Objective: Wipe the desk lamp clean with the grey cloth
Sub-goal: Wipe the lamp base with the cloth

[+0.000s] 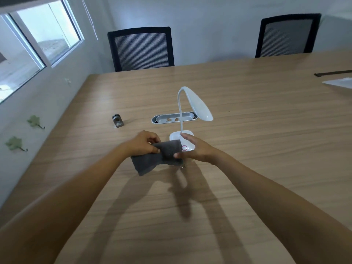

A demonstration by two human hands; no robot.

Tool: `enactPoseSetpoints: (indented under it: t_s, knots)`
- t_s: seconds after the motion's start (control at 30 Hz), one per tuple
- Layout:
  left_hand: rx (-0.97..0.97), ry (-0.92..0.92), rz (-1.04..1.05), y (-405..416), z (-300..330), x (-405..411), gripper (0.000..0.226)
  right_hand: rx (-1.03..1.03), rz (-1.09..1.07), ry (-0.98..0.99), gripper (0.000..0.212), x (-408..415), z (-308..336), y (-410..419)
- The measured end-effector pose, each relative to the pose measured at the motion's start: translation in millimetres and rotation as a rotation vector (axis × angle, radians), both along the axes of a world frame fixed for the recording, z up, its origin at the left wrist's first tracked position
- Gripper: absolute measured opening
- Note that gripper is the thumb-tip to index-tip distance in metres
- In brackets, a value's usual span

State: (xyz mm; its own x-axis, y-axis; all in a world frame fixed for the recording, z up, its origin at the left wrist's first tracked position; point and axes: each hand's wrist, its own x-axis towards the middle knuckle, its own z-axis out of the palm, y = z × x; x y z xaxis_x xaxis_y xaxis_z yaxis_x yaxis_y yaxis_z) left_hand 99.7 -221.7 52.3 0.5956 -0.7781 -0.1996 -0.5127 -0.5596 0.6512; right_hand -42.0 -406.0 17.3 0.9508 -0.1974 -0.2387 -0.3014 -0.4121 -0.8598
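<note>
A white desk lamp (200,105) with a bent neck and a flat base stands on the wooden table (266,149), its head tilted down to the right. The grey cloth (152,161) is held between both hands just in front of the lamp base, above the table. My left hand (142,142) pinches the cloth's upper left edge. My right hand (196,149) grips its right end with thumb and fingers, right beside the base and partly covering it. The cloth's lower left corner hangs loose.
A small metal cylinder (118,121) stands left of the lamp. An oval metal cable tray (174,117) is set into the table behind the lamp. Two black mesh chairs (142,48) stand at the far edge. A white flat object (341,82) lies far right.
</note>
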Motion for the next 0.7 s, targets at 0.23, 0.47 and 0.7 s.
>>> enactPoseSetpoints:
  t_s: [0.23, 0.47, 0.7]
  knots:
    - [-0.028, 0.062, -0.051, -21, 5, -16, 0.016, 0.056, -0.054, -0.07, 0.042, -15, 8, -4]
    - [0.068, 0.381, 0.018, -34, -1, -35, 0.022, 0.464, -0.398, -0.018, 0.019, -35, 11, -28]
    - [0.212, 0.587, -0.011, -46, -19, -56, 0.014, 0.993, -0.69, -0.053, 0.007, -52, 9, -44]
